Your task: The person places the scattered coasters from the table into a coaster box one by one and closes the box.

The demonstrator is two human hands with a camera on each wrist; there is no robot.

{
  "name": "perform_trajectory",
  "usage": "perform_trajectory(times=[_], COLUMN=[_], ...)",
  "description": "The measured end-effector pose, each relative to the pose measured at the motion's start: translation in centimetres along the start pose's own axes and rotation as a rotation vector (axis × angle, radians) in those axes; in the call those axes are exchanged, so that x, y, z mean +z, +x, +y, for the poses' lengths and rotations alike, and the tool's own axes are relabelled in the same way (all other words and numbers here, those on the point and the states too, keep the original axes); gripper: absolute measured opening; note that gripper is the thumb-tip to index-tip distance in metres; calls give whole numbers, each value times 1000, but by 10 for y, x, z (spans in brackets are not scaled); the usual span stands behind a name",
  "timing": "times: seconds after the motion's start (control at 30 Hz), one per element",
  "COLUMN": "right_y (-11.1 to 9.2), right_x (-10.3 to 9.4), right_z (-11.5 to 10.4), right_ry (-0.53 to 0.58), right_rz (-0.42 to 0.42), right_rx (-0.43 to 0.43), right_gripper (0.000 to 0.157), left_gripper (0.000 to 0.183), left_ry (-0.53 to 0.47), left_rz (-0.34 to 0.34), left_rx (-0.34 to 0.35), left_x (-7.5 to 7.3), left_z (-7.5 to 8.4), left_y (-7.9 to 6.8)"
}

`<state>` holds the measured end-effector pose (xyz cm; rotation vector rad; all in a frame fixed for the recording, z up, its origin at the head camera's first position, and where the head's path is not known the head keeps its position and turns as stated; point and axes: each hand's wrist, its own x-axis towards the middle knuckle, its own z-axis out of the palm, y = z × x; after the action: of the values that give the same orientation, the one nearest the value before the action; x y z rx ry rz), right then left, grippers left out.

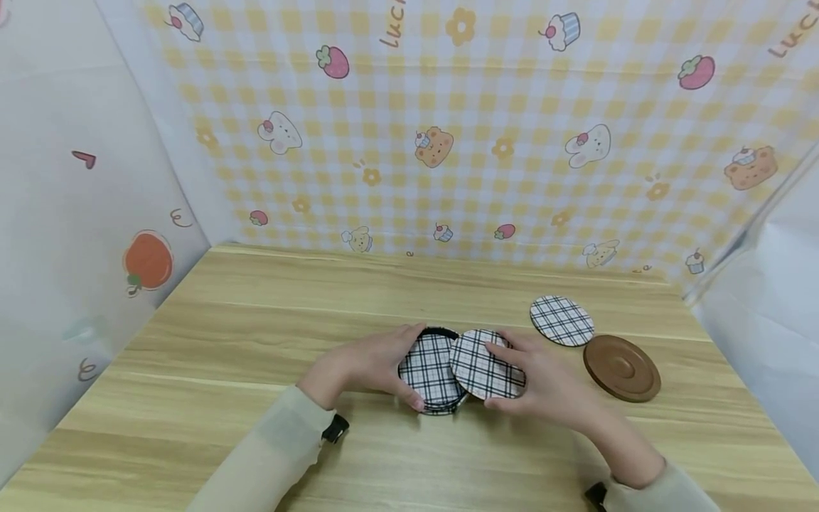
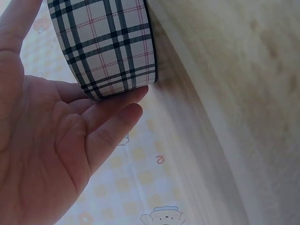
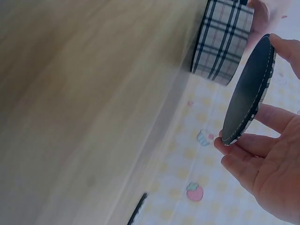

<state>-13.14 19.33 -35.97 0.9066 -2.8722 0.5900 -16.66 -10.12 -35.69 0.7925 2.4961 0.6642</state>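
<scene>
My left hand [image 1: 374,361] grips a round plaid coaster holder [image 2: 110,47] from its left side, thumb at the front and fingers at the back. Inside the holder lies a plaid coaster [image 1: 430,370], black, white and thin red in pattern. My right hand [image 1: 544,377] pinches another plaid coaster [image 1: 480,366] by its edge, tilted and overlapping the holder's right side in the head view. The right wrist view shows this coaster's dark underside [image 3: 248,93] with white edge stitching, and the holder's plaid wall beside it.
A plaid coaster [image 1: 561,320] lies flat on the wooden table [image 1: 256,313] at the back right. Close in front of it is a brown round disc [image 1: 611,380] with a raised centre. A yellow checked backdrop [image 1: 473,192] stands behind the table.
</scene>
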Motion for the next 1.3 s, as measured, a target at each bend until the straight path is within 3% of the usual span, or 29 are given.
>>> perform_trajectory(times=[0.7,1.3], right_y=[31,47], right_x=[14,22], right_z=[-36,-40], right_ry=[-6,-34], right_rz=[-104,-153], right_rx=[-44,-85], right_gripper=[83,83], left_gripper=[122,122], left_ry=[-64,-57], left_rz=[20,29], left_rx=[61,88], left_x=[0,1], left_z=[-3,-7], left_y=[4,5])
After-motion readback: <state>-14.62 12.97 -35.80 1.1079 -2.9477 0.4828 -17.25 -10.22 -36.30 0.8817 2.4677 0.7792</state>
